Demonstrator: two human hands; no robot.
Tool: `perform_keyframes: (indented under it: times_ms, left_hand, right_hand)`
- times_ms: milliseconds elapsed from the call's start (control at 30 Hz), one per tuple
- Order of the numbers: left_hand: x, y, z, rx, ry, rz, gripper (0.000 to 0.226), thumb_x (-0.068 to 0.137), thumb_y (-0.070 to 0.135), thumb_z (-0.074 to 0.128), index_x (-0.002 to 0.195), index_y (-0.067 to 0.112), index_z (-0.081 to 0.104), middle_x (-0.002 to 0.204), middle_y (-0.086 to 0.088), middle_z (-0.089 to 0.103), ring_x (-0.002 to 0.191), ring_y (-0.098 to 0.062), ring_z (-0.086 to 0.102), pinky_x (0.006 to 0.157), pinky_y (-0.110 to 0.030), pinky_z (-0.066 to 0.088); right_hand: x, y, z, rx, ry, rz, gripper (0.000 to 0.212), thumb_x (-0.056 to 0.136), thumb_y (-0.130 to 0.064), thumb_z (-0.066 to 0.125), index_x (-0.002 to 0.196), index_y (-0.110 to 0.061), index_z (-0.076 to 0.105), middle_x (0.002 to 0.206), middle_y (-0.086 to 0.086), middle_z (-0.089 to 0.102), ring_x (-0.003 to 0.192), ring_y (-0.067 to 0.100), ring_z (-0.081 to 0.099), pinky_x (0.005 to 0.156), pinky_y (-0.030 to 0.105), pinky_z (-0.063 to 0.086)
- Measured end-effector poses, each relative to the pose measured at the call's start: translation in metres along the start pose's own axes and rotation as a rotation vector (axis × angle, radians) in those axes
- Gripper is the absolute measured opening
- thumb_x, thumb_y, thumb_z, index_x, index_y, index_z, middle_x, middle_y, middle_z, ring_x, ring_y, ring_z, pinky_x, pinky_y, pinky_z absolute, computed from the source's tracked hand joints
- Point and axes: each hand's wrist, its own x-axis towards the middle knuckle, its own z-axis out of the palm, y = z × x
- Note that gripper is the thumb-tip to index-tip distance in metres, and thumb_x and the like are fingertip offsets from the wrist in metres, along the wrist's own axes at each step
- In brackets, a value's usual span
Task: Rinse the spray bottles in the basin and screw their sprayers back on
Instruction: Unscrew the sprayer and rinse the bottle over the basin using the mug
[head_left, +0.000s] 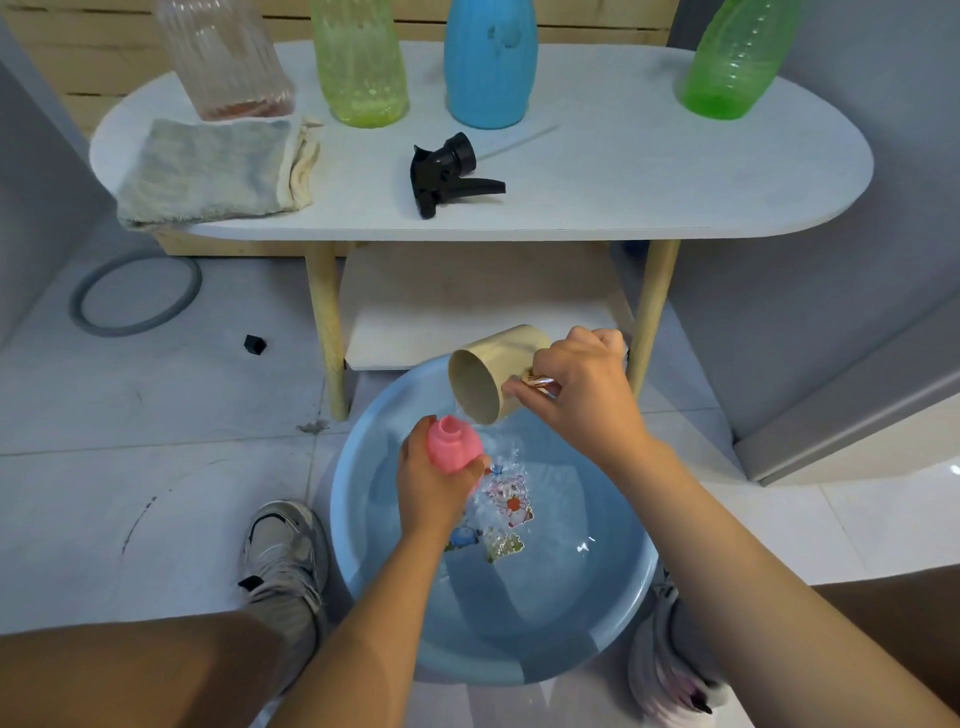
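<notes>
My left hand (434, 486) grips a pink spray bottle (453, 442) without its sprayer, neck up, over the blue basin (358, 525) of water on the floor. My right hand (582, 395) holds a beige cup (491, 371) by its handle, tipped toward the bottle, and water runs from its rim beside the bottle's neck. A black sprayer (448, 174) lies on the white table (649, 176). At the back of the table stand a clear bottle (223, 57), a yellow-green bottle (361, 62), a blue bottle (491, 62) and a green bottle (735, 57).
A folded grey cloth (208, 171) lies at the table's left end. A grey ring (135, 296) and a small black cap (254, 344) lie on the tiled floor to the left. My shoes (283, 551) flank the basin. A lower shelf (467, 306) sits under the table.
</notes>
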Motion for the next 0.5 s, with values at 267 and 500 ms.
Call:
perform_keyframes:
  times_ms: [267,500]
  left_hand:
    - [-0.0001,-0.0005,0.0000,0.025,-0.017,0.001,0.071,0.064,0.031,0.082,0.126,0.025,0.046,0.122,0.003,0.053,0.105,-0.017,0.053,0.083,-0.029,0.047]
    - [-0.0002,0.0006,-0.0005,0.033,-0.025,-0.006,0.070,0.067,0.029,0.081,0.126,0.024,0.046,0.122,0.002,0.054,0.104,-0.018,0.054,0.079,-0.027,0.044]
  right_hand:
    - [-0.0010,-0.0015,0.0038,-0.019,0.014,-0.018,0.039,0.069,-0.032,0.074,0.048,-0.014,0.046,0.045,-0.004,0.046,0.055,0.021,0.045,0.069,0.030,0.024]
    - [-0.0010,-0.0029,0.0054,-0.029,0.012,-0.035,0.036,0.068,-0.029,0.075,0.049,-0.013,0.049,0.045,-0.003,0.047,0.055,0.023,0.046,0.069,0.032,0.026]
